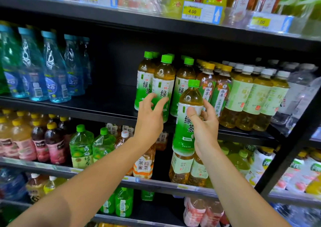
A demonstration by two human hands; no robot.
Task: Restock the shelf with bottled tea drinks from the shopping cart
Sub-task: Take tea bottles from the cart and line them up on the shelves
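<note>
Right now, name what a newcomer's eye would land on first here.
The right hand holding a green-capped tea bottle upright at centre, before the middle shelf. Beside it, the left hand reaches open-fingered at a matching shelved bottle. Left of those lies a dark, empty gap.

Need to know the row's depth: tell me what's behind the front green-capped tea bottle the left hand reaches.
Behind the front green-capped tea bottle, more green caps show; their bodies and number are hidden. The left hand covers its lower label.
</note>
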